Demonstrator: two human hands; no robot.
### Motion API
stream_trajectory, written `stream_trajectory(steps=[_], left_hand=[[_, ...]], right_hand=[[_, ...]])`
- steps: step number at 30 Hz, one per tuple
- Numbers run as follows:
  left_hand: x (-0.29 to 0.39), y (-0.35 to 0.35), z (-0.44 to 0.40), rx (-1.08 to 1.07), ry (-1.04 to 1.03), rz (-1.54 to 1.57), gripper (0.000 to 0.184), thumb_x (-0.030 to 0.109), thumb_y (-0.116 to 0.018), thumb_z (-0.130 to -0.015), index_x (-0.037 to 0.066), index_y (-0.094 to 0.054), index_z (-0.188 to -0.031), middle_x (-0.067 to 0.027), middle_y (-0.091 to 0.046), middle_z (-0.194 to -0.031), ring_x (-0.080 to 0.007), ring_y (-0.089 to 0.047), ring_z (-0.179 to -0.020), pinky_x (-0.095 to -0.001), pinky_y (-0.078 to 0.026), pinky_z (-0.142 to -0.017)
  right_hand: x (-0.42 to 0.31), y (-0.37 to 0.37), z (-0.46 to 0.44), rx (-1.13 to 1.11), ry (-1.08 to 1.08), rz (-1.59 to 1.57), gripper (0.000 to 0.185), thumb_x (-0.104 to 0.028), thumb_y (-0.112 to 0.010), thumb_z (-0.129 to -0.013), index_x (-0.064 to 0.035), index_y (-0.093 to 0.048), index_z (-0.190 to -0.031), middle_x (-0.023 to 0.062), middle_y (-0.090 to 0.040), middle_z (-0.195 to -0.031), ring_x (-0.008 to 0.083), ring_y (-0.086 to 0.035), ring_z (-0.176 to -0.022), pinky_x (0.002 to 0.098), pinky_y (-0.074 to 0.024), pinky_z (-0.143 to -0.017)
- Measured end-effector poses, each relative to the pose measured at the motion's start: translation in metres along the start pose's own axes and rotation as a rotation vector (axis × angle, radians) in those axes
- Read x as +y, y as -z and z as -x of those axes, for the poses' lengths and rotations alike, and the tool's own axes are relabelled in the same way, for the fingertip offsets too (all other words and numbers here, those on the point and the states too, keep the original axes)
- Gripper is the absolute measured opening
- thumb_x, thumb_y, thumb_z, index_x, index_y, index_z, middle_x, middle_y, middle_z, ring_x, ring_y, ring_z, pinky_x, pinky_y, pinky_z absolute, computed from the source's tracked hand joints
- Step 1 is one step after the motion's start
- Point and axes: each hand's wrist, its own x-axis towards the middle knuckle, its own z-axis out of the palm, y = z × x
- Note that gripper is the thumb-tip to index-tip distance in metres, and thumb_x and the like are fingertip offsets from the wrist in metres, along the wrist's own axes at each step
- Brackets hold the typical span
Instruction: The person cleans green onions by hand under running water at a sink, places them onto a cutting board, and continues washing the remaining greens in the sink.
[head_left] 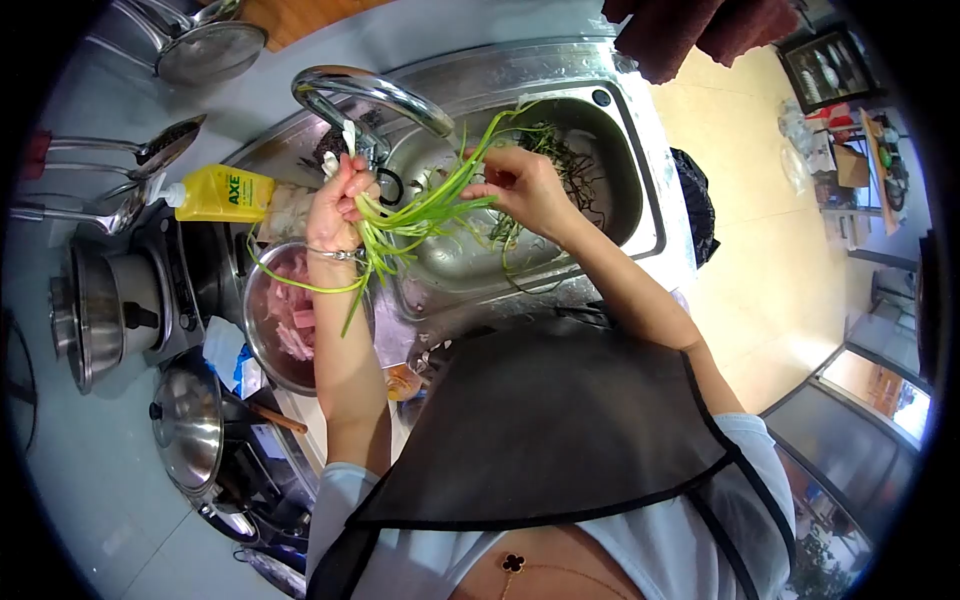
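Over the left edge of the sink, my left hand (340,205) is closed around the white ends of a bunch of green onions (405,222). The long green leaves spread to the right and hang down past my wrist. My right hand (523,190) is at the leafy part of the bunch above the basin, its fingers bent and pinching some leaves. Darker greens and scraps (570,175) lie in the steel sink (450,265) under and beyond my right hand.
A curved faucet (375,88) arches behind the bunch. Below my left wrist is a metal bowl of raw meat (292,310). A yellow bottle (228,194) stands left of my left hand. Pots (190,425) sit at the left; a black bag (692,205) hangs right of the sink.
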Motion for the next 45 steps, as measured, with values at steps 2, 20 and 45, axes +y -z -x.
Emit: stream_trajectory(steps=[2,20,45], left_hand=[[-0.002,0.003,0.000,0.009,-0.016,-0.003,0.023,0.027,-0.040,-0.088,0.005,-0.049,-0.087,0.0051,-0.036,-0.058,0.0004,-0.028,-0.044,-0.0121,-0.023,-0.036],[-0.004,0.016,-0.001,0.077,-0.045,0.057,0.022,0.026,-0.038,-0.089,0.006,-0.047,-0.087,0.0047,-0.039,-0.059,-0.0015,-0.029,-0.045,-0.0137,-0.023,-0.037],[0.005,0.033,0.019,0.124,0.060,0.290,0.024,0.025,-0.034,-0.090,0.005,-0.045,-0.085,0.0013,-0.039,-0.057,-0.0053,-0.028,-0.042,-0.0169,-0.024,-0.035]], right_hand=[[-0.001,-0.003,-0.002,-0.021,-0.036,-0.070,0.030,-0.019,-0.068,-0.067,-0.0054,-0.060,-0.093,0.0041,-0.045,-0.057,0.0101,-0.040,-0.050,0.0244,-0.0347,-0.047],[0.011,-0.005,-0.006,-0.083,0.181,-0.020,0.026,0.006,-0.054,-0.070,-0.0012,-0.048,-0.095,0.0107,-0.053,-0.084,0.0182,-0.054,-0.074,0.0282,-0.0429,-0.066],[0.017,-0.005,0.013,-0.177,-0.237,-0.409,0.018,-0.011,-0.045,-0.081,0.0027,-0.056,-0.083,0.0023,-0.054,-0.072,0.0076,-0.048,-0.066,0.0212,-0.0405,-0.057]])
